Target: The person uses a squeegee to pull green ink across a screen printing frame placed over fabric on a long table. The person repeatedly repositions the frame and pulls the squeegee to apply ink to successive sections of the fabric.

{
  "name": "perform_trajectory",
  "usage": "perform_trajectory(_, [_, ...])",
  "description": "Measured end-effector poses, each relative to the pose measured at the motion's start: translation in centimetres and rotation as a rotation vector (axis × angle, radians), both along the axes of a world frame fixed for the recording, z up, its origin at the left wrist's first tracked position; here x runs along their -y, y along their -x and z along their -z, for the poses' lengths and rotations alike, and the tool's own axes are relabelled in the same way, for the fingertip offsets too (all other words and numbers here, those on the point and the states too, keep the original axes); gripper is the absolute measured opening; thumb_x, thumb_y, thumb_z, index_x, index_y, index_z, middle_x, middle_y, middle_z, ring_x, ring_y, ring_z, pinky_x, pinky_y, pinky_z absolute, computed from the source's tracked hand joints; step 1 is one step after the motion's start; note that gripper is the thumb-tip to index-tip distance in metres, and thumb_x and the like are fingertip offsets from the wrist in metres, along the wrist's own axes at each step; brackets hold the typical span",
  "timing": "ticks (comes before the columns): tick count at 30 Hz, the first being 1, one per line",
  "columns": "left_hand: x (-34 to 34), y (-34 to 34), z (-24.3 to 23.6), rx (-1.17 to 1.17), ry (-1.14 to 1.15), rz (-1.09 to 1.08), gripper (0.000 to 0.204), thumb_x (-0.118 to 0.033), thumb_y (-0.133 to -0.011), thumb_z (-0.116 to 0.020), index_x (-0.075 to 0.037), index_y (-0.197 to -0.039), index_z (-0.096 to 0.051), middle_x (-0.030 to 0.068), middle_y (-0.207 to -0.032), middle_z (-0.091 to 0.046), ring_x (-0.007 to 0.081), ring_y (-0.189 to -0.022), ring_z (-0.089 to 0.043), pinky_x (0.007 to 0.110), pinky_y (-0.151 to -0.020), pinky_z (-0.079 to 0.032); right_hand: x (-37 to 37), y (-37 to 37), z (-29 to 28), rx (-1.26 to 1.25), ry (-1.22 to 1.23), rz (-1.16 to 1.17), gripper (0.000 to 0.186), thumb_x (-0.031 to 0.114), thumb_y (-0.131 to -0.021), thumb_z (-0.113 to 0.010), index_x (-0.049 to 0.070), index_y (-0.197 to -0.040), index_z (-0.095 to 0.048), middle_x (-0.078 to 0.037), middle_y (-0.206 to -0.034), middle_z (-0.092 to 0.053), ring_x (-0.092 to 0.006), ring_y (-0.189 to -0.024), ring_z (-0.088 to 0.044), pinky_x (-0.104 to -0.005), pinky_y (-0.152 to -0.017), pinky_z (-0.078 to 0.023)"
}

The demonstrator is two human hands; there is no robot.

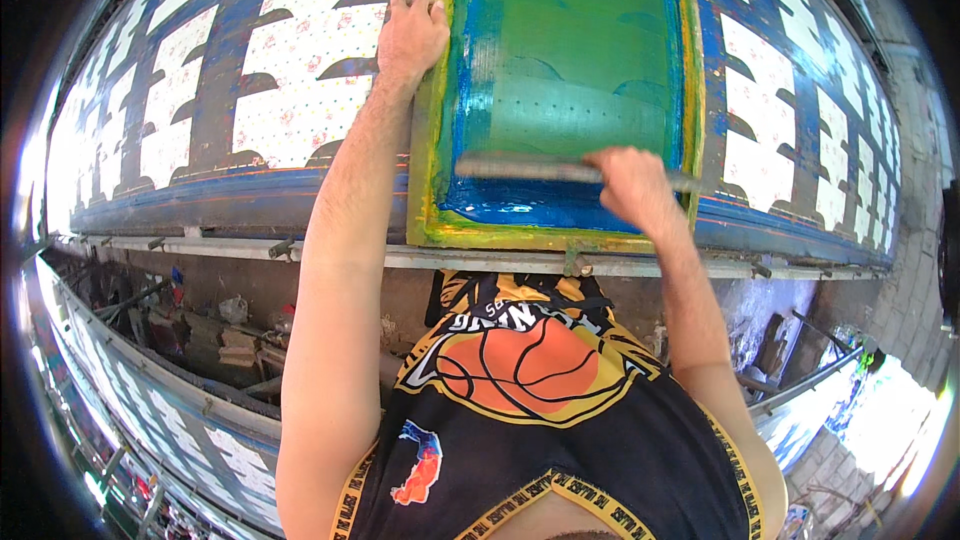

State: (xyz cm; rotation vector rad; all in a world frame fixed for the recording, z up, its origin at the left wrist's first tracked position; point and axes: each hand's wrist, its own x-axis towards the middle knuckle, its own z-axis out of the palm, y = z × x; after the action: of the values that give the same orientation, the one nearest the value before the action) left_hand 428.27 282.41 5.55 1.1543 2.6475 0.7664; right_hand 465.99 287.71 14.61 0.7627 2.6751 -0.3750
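A screen printing frame [423, 202] with yellow-green, paint-stained edges lies flat on the long table in front of me. Its green mesh [560, 30] shows faint curved shapes, and dark blue ink [540, 208] pools along its near end. My right hand [637, 188] is closed on a long, thin squeegee [525, 167], which lies crosswise over the mesh near the ink. At the frame's left side, my left hand [412, 37] has its fingers curled by the rim. Whether those fingers grip the edge is hard to see.
White, flower-printed fabric pieces [310, 60] with curved cut-outs lie in rows left of the frame, and more white pieces [757, 110] lie to its right. A metal rail [240, 248] with small bolts runs along the table's near edge. Another table [170, 420] stands behind at lower left.
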Motion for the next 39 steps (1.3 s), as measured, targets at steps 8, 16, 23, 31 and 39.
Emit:
perform_trajectory(8, [0.4,-0.6,-1.4,0.034,0.084,0.034,0.043,-0.037,-0.108,-0.053,-0.010,-0.140,-0.064,0.0266,-0.149,-0.053,0.0471,-0.125,-0.068,0.057,-0.106,-0.057,4.9,-3.2,-0.5,-0.121,-0.010,0.046,0.049,-0.003,-0.076,-0.069,0.008,-0.122,-0.080,-0.014,-0.113,-0.081,-0.0351,-0.105,-0.077,-0.0488,-0.088,-0.063])
perform_trajectory(16, [0.0,-0.8,-0.6,-0.071,0.074,0.015,0.038,-0.036,-0.107,-0.056,-0.012,-0.135,-0.066,0.0238,-0.142,-0.060,0.0453,-0.127,-0.066,0.057,-0.105,-0.057,7.8,-4.6,0.1,-0.086,-0.032,0.037,0.042,0.003,-0.078,-0.075,0.012,-0.119,-0.080,-0.011,-0.105,-0.081,-0.0318,-0.100,-0.079,-0.0483,-0.084,-0.064])
perform_trajectory(23, [-0.3,0.3,0.5,-0.094,0.045,0.021,0.032,-0.034,-0.108,-0.059,-0.013,-0.130,-0.069,0.0235,-0.143,-0.062,0.0462,-0.133,-0.063,0.054,-0.111,-0.053,7.3,-10.1,0.1,-0.281,0.382,-0.174,0.062,0.022,-0.093,-0.084,0.006,-0.149,-0.063,-0.017,-0.156,-0.063,-0.0344,-0.145,-0.059,-0.0500,-0.122,-0.047])
perform_trajectory(31, [-0.4,0.0,0.4,-0.205,0.002,0.026,0.026,-0.029,-0.107,-0.063,-0.011,-0.123,-0.072,0.0193,-0.132,-0.068,0.0435,-0.126,-0.065,0.052,-0.107,-0.054,-4.3,-20.7,1.5,-0.615,0.123,0.366,0.052,0.023,-0.098,-0.079,0.004,-0.144,-0.066,-0.019,-0.146,-0.067,-0.0421,-0.133,-0.065,-0.0485,-0.112,-0.053])
perform_trajectory(39, [-0.5,-0.8,-0.7,-0.118,-0.040,0.039,0.024,-0.022,-0.106,-0.065,-0.004,-0.120,-0.073,0.0172,-0.121,-0.070,0.0397,-0.116,-0.069,0.047,-0.101,-0.055,-7.3,-22.8,5.5,-0.531,0.186,0.584,0.061,0.032,-0.099,-0.079,-0.005,-0.145,-0.062,-0.028,-0.132,-0.069,-0.0453,-0.126,-0.066,-0.0512,-0.107,-0.054])
